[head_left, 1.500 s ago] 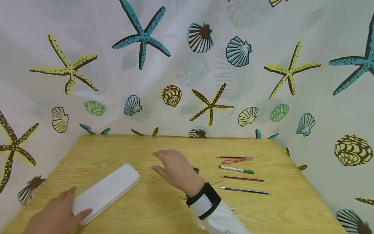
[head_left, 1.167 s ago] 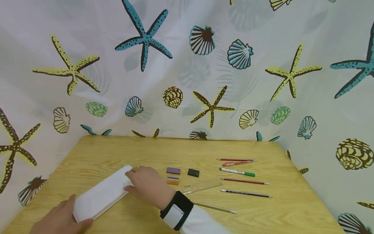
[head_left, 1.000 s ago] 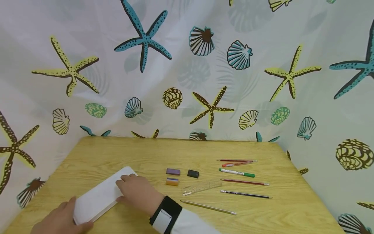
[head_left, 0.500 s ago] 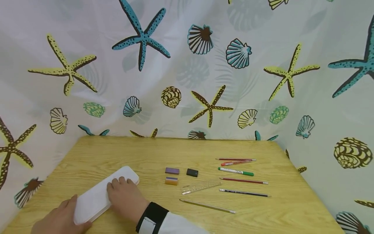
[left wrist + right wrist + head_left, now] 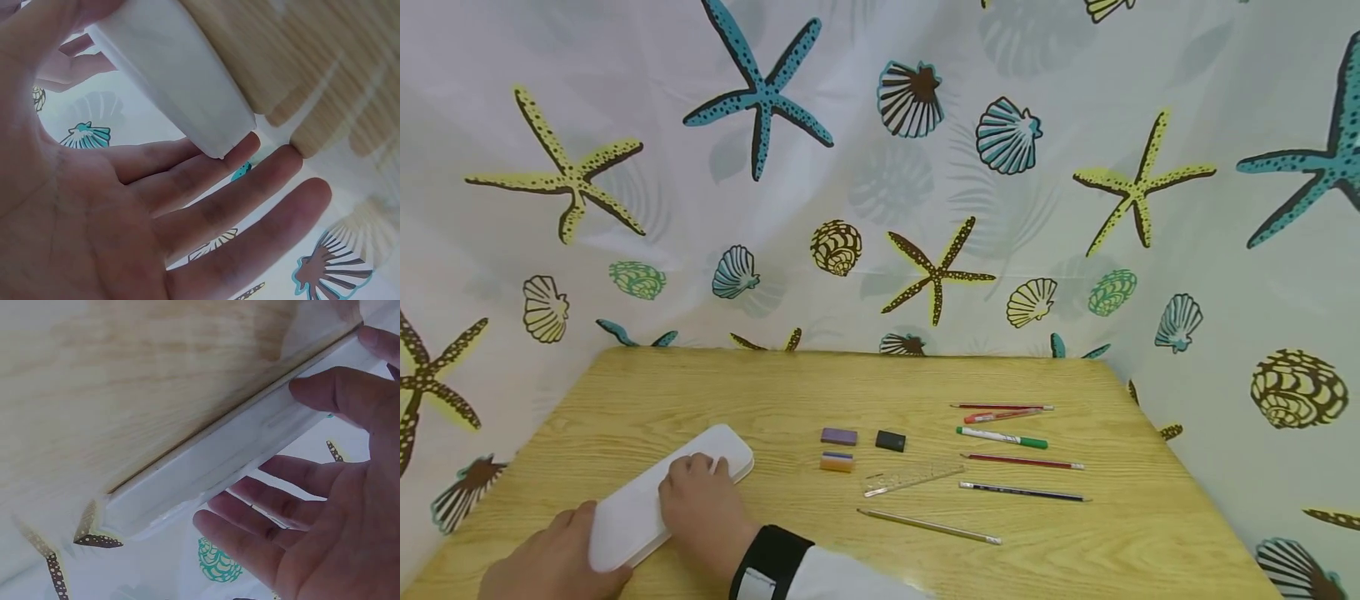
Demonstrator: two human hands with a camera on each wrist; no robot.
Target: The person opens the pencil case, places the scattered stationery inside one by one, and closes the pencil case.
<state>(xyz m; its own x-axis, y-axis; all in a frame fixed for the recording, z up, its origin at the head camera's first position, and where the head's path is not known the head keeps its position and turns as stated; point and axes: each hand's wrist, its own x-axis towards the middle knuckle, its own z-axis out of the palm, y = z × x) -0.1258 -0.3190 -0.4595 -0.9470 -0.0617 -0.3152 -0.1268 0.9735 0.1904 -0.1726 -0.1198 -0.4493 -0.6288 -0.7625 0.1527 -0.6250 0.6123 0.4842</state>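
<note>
White case: (image 5: 634, 512) lies aslant in the left part of the wooden table (image 5: 782, 396), one end toward the near left corner, the other pointing toward the far edge; it appears fully closed.
Left hand: (image 5: 553, 558) grips the near end, thumb and fingers spread apart to either side of it, presumably so that the case cannot slide; the remaining fingers extend nearly straight, as the left wrist view shows.
Right hand: (image 5: 703, 504) holds the case near mid-length, fingers bent over the top and thumb against the long side facing the table's right edge, a grasp apparently chosen to steady the narrow width.
Wristband: (image 5: 772, 560) dark, fastened around the right wrist over a white sleeve (image 5: 842, 577).
Small blocks: purple block (image 5: 838, 436), orange block (image 5: 837, 462) and black block (image 5: 891, 441) stand apart, about midway between the table's left and right edges.
Ruler: (image 5: 913, 478) transparent, between the blocks and the gold pencil (image 5: 928, 526), which lies closest to the near edge.
Writing tools: toward the right edge, running from the far side nearer, come a red pencil (image 5: 1002, 407), an orange-red pen (image 5: 1002, 415), a green-capped marker (image 5: 1002, 437), a second red pencil (image 5: 1022, 461) and a dark pencil (image 5: 1024, 491); their roughly parallel spacing probably keeps each easy to pick out.
Backdrop: patterned cloth (image 5: 865, 187) hangs behind the far edge.
</note>
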